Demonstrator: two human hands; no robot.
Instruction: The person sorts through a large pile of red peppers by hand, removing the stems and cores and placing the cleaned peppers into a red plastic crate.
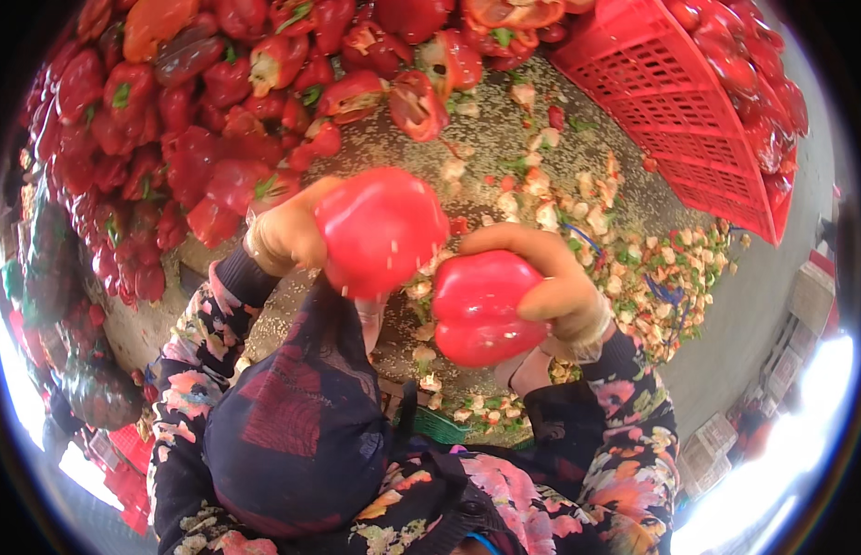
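Along the left side, a heap of red peppers (185,139) ran up to the top edge, most of them deep red and shiny, a few with green stems showing. Next came the person's left hand (287,231), orange-gloved, with a floral sleeve (195,388) behind it. It was curled against the near side of the left pepper (380,231), its thumb bent along the skin; the other fingertips were hidden behind the fruit, so how tightly they pressed could not be told. That pepper was held up above the seed-strewn ground, plump and rounded, bright red, with a broad pale gleam on its upper side and small pale flecks over its lower part.

Just beside it, lower and further right, was the right pepper (486,305), also glossy red, blockier, with shallow grooves between its lobes and white glints along them. Whether the two touched could not be told. The right hand (560,282) gripped it from the right, fingers arched over the top and thumb closed on its end. Beyond lay pale and green trimmings (634,287), and above them a tilted red crate (662,111) loaded with peppers.
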